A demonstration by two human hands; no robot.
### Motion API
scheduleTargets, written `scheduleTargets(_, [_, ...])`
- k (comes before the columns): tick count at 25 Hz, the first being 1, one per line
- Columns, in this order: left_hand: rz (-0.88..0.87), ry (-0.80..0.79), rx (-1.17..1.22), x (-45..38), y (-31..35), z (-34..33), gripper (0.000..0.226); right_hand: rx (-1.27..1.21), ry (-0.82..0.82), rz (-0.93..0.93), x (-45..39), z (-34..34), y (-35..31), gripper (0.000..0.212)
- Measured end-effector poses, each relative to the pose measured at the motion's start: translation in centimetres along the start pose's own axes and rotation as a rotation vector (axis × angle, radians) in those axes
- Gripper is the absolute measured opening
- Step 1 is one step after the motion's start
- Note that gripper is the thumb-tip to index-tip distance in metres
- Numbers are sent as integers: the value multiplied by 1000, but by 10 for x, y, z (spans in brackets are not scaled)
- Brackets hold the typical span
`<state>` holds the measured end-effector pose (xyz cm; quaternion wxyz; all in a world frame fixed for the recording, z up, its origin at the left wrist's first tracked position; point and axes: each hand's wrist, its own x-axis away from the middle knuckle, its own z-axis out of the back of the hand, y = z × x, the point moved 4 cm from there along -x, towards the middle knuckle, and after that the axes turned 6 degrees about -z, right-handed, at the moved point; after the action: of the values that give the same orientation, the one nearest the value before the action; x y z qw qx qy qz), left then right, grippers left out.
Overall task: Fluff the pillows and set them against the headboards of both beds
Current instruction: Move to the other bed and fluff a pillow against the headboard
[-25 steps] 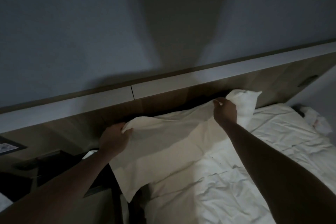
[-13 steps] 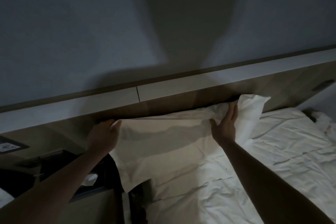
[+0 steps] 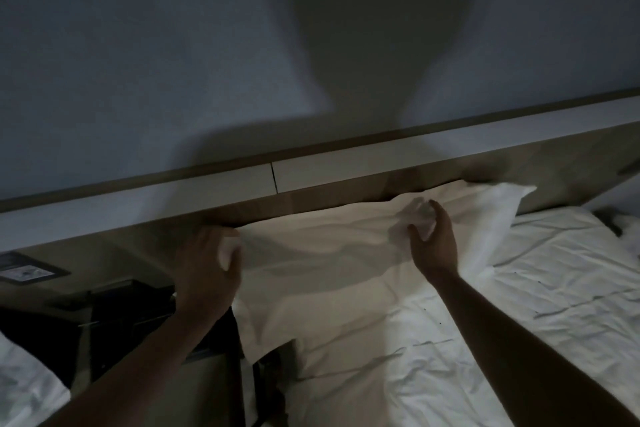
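Observation:
A white pillow (image 3: pixel 329 253) lies at the head of the right bed (image 3: pixel 502 340), its far edge against the wooden headboard (image 3: pixel 311 198). My left hand (image 3: pixel 207 267) grips the pillow's left corner, thumb curled over the fabric. My right hand (image 3: pixel 431 243) is over the pillow's upper right part, fingers curled and bunching a fold of the case. The pillow's near left corner hangs off the mattress edge into the gap between the beds.
A dark bedside unit (image 3: pixel 114 322) sits in the gap left of the bed, below a wall switch panel (image 3: pixel 24 270). A corner of a second bed (image 3: pixel 20 388) shows at bottom left. A crumpled white cloth (image 3: pixel 627 229) lies at far right.
The pillow has moved back from being held up by its corners to lying against the headboard. My right hand went from flat on it to pinching a fold.

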<state>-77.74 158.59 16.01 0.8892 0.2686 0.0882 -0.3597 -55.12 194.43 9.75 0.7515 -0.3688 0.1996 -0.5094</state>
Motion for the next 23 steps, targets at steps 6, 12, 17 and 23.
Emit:
scheduleTargets(6, [573, -274, 365, 36, 4, -55, 55, -294, 142, -602, 27, -16, 35, 75])
scheduleTargets(12, [846, -182, 651, 32, -33, -68, 54, -196, -69, -792, 4, -25, 49, 70])
scheduleTargets(17, [575, -198, 466, 21, -29, -51, 45, -222, -2, -636, -7, -18, 26, 31])
scheduleTargets(23, [742, -289, 335, 47, -64, -60, 64, -112, -49, -402, 28, -19, 31, 34])
